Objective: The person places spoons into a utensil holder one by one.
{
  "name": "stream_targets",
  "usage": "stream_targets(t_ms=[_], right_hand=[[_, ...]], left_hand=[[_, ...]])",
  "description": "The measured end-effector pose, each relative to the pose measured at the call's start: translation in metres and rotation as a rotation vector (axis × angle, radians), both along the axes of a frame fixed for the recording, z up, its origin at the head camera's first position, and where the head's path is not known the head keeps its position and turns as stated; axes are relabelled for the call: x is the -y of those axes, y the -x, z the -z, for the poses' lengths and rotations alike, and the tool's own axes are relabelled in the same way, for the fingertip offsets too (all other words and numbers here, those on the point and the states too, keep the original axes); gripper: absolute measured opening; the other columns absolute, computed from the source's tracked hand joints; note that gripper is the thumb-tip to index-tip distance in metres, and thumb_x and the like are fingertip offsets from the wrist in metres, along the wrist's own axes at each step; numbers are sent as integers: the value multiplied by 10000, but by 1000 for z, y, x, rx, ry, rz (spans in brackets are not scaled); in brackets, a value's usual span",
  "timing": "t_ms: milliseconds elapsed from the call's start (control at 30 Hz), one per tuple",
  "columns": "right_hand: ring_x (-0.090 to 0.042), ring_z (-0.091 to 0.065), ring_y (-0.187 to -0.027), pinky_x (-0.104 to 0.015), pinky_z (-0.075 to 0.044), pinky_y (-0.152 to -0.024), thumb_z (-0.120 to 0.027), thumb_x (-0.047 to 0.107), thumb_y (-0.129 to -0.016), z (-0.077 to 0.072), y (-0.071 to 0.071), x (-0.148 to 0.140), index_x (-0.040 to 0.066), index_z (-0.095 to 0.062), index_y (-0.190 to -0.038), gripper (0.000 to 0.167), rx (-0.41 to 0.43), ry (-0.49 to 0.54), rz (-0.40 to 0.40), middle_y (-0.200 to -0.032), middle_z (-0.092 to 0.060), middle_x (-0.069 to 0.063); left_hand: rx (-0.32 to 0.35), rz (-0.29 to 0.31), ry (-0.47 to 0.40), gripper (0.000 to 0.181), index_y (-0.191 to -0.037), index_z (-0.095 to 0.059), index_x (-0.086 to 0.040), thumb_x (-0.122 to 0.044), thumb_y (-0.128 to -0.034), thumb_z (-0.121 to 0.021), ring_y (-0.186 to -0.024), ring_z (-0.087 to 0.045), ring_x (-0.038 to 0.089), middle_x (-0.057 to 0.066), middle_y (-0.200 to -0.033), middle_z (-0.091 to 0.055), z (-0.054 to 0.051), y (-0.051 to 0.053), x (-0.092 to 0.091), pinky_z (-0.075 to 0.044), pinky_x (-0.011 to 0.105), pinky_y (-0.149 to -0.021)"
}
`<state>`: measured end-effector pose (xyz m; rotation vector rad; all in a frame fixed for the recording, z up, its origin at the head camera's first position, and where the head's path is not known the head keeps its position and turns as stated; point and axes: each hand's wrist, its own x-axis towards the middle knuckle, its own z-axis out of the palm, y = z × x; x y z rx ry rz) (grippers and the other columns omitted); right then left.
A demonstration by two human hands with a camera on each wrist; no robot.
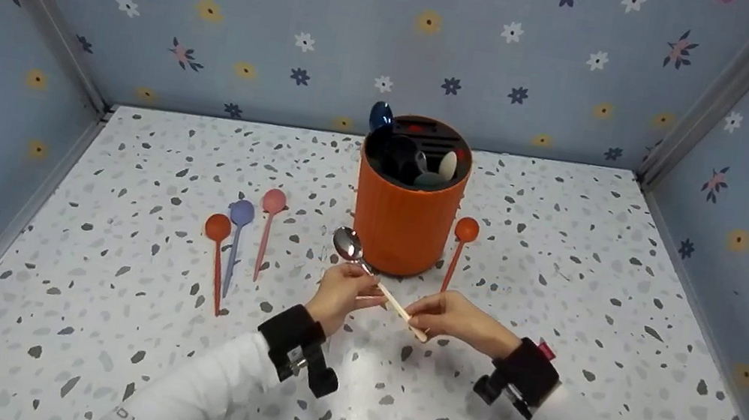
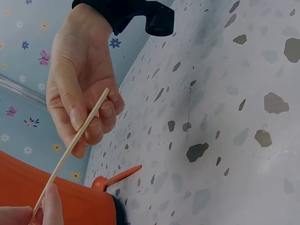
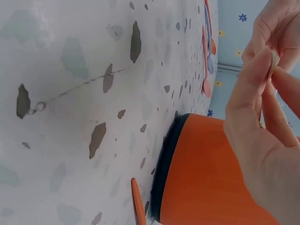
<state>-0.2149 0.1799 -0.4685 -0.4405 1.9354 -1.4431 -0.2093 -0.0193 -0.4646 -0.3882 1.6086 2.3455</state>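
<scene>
A spoon [image 1: 395,302] with a shiny metal bowl and a pale, cream handle is held slanted in front of the orange utensil holder [image 1: 402,226]. My left hand [image 1: 341,296] pinches it near the neck, just below the bowl. Close to the handle's far end, my right hand [image 1: 451,319] pinches it between thumb and fingers. The left wrist view shows the pale handle [image 2: 70,147] running between the fingertips of both hands. From the right wrist, the handle's end [image 3: 273,64] pokes out at the thumb, with the left hand [image 3: 276,30] behind.
Red [image 1: 218,228], purple [image 1: 241,213] and pink [image 1: 275,201] spoons lie in a row on the left of the speckled table [image 1: 120,320]. An orange-red spoon [image 1: 466,230] lies right of the holder. Several utensils, including a blue one [image 1: 381,116], stand in the holder. Patterned walls surround the table.
</scene>
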Motion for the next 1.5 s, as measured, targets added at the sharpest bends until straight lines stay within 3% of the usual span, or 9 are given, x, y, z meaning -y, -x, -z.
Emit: stream_targets(t_ms=[267, 433, 700, 933, 1167, 1500], right_hand=[[-109, -536, -672, -311, -495, -681, -597, 147, -843, -17, 4, 0, 4, -639, -1023, 233, -37, -32, -2, -814, -619, -83], [-123, -547, -695, -336, -499, -724, -595, 166, -847, -28, 6, 1, 24, -640, -1019, 228, -54, -64, -11, -819, -621, -75], [-127, -548, -708, -308, -504, -708, -581, 181, -856, -44, 10, 3, 34, -632, -1037, 239, -83, -70, -26, -870, -613, -117], [-131, -562, -726, -380, -506, -751, -588, 170, -850, -58, 13, 4, 24, -626, -1037, 240, -116, -64, -19, -884, -612, -102], [-129, -552, -683, -284, -507, -663, -585, 155, -852, -72, 17, 5, 12, -624, -1035, 236, -151, -57, -24, -858, -613, -112], [-177, -565, -713, -331, -528, -663, -590, 154, -848, -88, 24, 5, 9, -627, -1019, 227, -183, -58, -11, -833, -625, -76]], left_hand=[[-17, -1, 14, 74, -891, -440, 50, 64, -847, -498, -660, -581, 159, 135, -829, -517, -18, 2, 1, -542, 306, -702], [-13, -1, 7, 84, -902, -439, 50, 62, -847, -502, -670, -586, 164, 178, -895, -516, -30, 3, 1, -543, 303, -697], [-42, -32, 14, 91, -883, -431, 30, 67, -843, -504, -641, -581, 162, 111, -796, -503, -44, 5, 3, -546, 318, -684], [-69, -37, 21, 102, -885, -430, 32, 61, -839, -515, -622, -580, 172, 113, -776, -497, -60, 7, 3, -544, 247, -594], [-90, -47, 11, 143, -952, -429, 74, 76, -837, -513, -639, -584, 175, 121, -790, -506, -75, 10, 3, -539, 335, -715], [-147, -72, 8, 94, -848, -440, 26, 80, -837, -516, -625, -591, 185, 116, -750, -514, -93, 15, 4, -547, 332, -680]])
